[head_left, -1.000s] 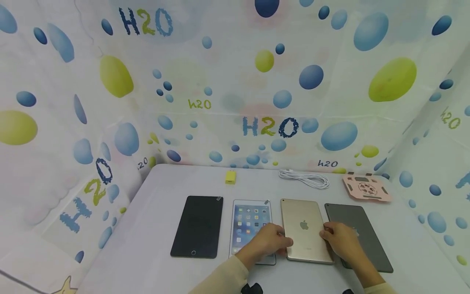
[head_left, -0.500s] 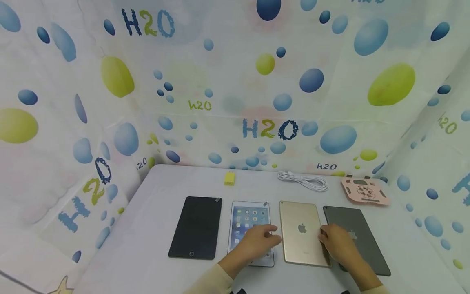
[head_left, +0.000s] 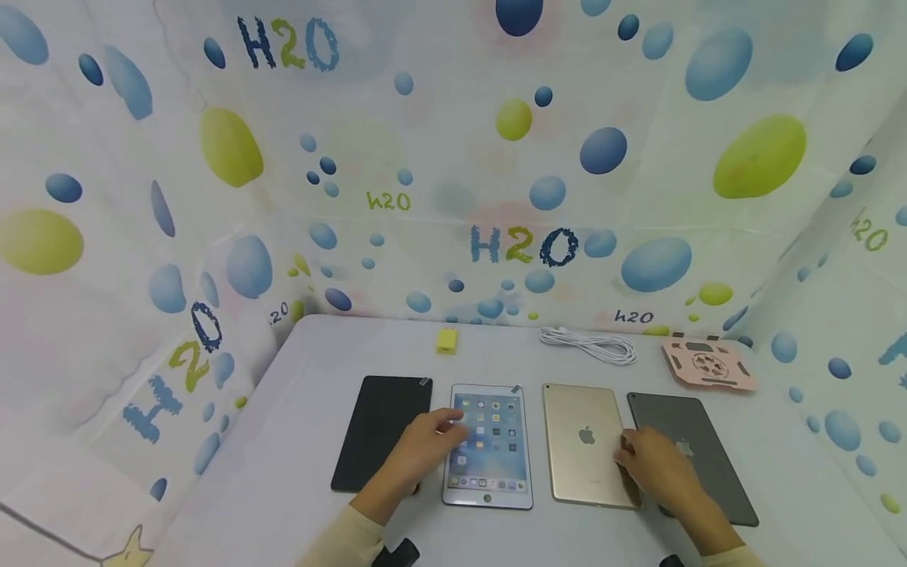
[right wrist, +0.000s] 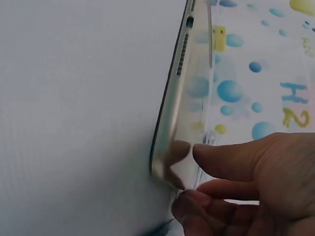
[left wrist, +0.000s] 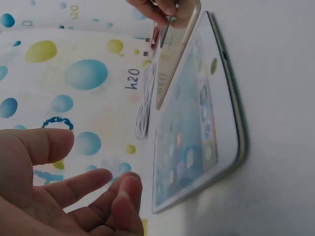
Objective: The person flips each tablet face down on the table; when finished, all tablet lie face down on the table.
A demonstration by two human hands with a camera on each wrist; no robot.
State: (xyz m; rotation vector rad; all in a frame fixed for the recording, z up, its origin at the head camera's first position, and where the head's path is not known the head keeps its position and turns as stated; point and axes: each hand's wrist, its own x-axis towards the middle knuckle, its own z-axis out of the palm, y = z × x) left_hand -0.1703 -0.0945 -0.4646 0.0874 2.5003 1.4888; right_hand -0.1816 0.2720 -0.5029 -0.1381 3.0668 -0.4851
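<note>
Left hand [head_left: 423,442] loose, right hand [head_left: 660,466] bent.
White tablet [head_left: 496,457] lies beside the left's parted fingers; gold tablet [head_left: 583,455] lies by the right's fingertips, whether gripped I cannot tell.

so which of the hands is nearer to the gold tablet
Right. The right hand is at the right edge of the gold tablet; the left hand is farther off, by the left edge of the white tablet.

Left hand [head_left: 420,447] partly hides black tablet [head_left: 380,423]; right hand [head_left: 659,466], grey tablet [head_left: 708,450]. Both sleeves [head_left: 343,539] are cut off by the head view's lower edge. Lettering on gold tablet [head_left: 583,449] is too small to read.
</note>
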